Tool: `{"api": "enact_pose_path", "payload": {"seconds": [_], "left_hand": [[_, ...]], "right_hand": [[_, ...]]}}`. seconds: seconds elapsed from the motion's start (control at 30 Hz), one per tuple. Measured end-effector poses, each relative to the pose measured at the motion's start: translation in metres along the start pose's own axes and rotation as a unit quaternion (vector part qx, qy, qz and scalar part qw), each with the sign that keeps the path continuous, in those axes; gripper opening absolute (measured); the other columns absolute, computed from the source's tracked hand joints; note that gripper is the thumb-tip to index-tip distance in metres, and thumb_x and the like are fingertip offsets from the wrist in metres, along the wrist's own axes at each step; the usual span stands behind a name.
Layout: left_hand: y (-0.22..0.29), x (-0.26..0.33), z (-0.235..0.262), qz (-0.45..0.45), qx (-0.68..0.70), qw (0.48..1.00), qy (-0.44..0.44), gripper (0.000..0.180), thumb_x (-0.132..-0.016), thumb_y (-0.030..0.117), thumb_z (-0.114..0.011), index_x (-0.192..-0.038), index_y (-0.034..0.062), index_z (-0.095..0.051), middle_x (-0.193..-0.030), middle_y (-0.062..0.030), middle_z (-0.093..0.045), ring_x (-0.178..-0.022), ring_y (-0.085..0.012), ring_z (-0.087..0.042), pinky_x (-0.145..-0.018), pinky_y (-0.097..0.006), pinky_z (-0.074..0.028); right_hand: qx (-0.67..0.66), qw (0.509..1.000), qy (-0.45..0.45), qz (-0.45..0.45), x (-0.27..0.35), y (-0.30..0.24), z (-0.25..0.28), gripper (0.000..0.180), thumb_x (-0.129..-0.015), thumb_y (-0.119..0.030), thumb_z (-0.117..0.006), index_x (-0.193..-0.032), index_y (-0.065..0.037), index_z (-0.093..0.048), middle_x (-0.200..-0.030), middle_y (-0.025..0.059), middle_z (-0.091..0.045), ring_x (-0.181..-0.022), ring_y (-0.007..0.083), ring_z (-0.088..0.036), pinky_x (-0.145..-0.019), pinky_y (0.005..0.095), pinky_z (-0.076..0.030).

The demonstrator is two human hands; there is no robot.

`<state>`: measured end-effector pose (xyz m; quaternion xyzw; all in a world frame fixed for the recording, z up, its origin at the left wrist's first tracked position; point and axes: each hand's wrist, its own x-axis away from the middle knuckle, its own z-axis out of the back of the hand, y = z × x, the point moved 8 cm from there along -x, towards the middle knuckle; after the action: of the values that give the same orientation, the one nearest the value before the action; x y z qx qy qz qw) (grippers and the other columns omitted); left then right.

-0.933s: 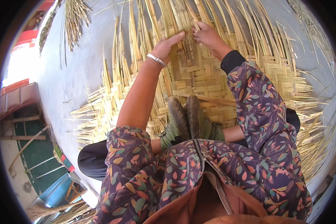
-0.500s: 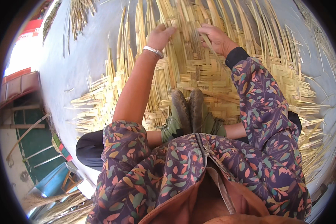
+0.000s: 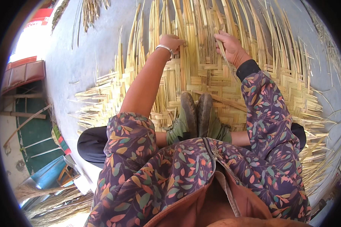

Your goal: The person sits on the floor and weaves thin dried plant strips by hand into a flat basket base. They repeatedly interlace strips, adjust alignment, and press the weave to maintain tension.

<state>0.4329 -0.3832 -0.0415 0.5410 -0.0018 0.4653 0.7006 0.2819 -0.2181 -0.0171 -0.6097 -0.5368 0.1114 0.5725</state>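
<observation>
Before me lies a partly woven mat (image 3: 201, 81) of flat, pale yellow split-reed strips, its long loose ends fanning out at the far side. My left hand (image 3: 171, 42), with a silver bracelet at the wrist, is closed with its fingertips on an upright reed strip (image 3: 183, 62) left of the middle. Held between the thumb and fingers of my right hand (image 3: 232, 46) is another reed strip (image 3: 222, 49), which slants down toward the weave. Between the hands, several strips lie side by side, running away from me.
My green shoes (image 3: 197, 117) rest on the mat. A bundle of dry stalks (image 3: 93, 13) lies on the grey floor (image 3: 89, 53) at the far left. A blue object (image 3: 49, 172) and more long stalks (image 3: 60, 208) are at the lower left. Loose strips lie along the right.
Both hands have come slightly nearer to me and right in the picture, as the whole view shifted. My left fingers have curled in onto a strip; the right hand keeps its strip.
</observation>
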Motion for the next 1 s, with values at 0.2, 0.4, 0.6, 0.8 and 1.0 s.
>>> {"api": "enact_pose_path", "payload": {"seconds": [0.2,0.4,0.6,0.8,1.0], "left_hand": [[-0.008,0.013,0.002,0.021,0.182,0.983,-0.028,0.02,-0.086,0.022,-0.063,-0.095,0.0041,-0.064,-0.07,-0.0017,-0.061,-0.061,-0.0087,-0.056,-0.052,-0.023,-0.044],[0.0,-0.005,0.009,-0.071,-0.156,0.98,0.104,0.019,-0.079,0.018,-0.065,-0.091,0.0034,-0.064,-0.074,-0.0078,-0.065,-0.065,-0.0159,-0.063,-0.059,-0.03,-0.051],[0.038,0.005,0.0,-0.161,-0.28,0.937,0.134,0.021,-0.077,0.02,-0.06,-0.093,0.0098,-0.068,-0.083,-0.0107,-0.067,-0.075,-0.0236,-0.065,-0.07,-0.033,-0.052],[0.027,-0.014,0.002,-0.052,-0.04,0.998,-0.015,0.026,-0.085,0.024,-0.06,-0.1,0.0038,-0.066,-0.084,-0.0064,-0.067,-0.067,-0.0155,-0.064,-0.064,-0.027,-0.052],[0.049,-0.022,-0.018,-0.205,0.225,0.937,-0.172,0.028,-0.092,0.021,-0.048,-0.112,0.0021,-0.054,-0.103,-0.0102,-0.062,-0.091,-0.0233,-0.061,-0.075,-0.036,-0.053]], "right_hand": [[-0.019,1.0,0.011,0.01,-0.004,0.003,0.004,0.016,-0.086,-0.017,-0.056,-0.1,-0.011,-0.053,-0.076,-0.0053,-0.047,-0.065,0.0072,-0.045,-0.056,0.0254,-0.038],[-0.001,1.0,0.003,-0.018,-0.005,0.006,0.002,0.047,-0.086,-0.019,-0.061,-0.129,-0.009,-0.045,-0.086,-0.0048,-0.052,-0.068,0.0079,-0.05,-0.06,0.0249,-0.042],[-0.024,0.998,0.055,0.006,0.009,-0.004,-0.001,0.005,-0.086,-0.018,-0.055,-0.088,-0.014,-0.053,-0.072,-0.0047,-0.047,-0.061,0.0083,-0.044,-0.052,0.0249,-0.035],[-0.044,0.999,0.029,0.005,0.004,0.001,0.001,0.03,-0.087,-0.018,-0.058,-0.113,-0.01,-0.048,-0.08,-0.0044,-0.051,-0.065,0.0085,-0.048,-0.057,0.0256,-0.04],[-0.071,0.997,-0.018,0.022,-0.002,0.004,0.0,0.01,-0.089,-0.014,-0.049,-0.098,-0.01,-0.054,-0.073,-0.0018,-0.052,-0.055,0.0103,-0.05,-0.046,0.0258,-0.04]]}}
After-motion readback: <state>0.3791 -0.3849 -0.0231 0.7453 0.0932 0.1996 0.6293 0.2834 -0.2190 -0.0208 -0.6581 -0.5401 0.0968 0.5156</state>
